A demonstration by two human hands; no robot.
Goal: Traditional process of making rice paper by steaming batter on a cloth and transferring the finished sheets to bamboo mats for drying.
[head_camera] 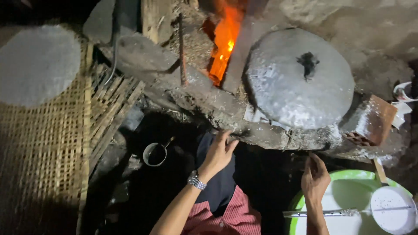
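Dim earthen hearth, fire point(224, 41) burning behind; both hands at the stove's front edge point(261, 137).

Left hand point(219, 153) fingers spread, tips resting on that edge, holding nothing; right hand point(314, 176) loosely open, empty, just under the rim; round grey lid point(300, 78) lies directly above and beyond it, nearer the right hand; green basin point(300, 200) beside the right wrist; woven mat point(43, 143) far left.

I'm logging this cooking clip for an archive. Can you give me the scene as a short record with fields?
Setting: dim clay stove with orange fire
On stove: round grey metal lid
Left hand: open, fingertips at the stove's edge, silver bracelet on wrist
Right hand: open, reaching toward the stove edge, empty
Left side: woven bamboo mat with a pale round sheet
Lower right: green basin of white batter
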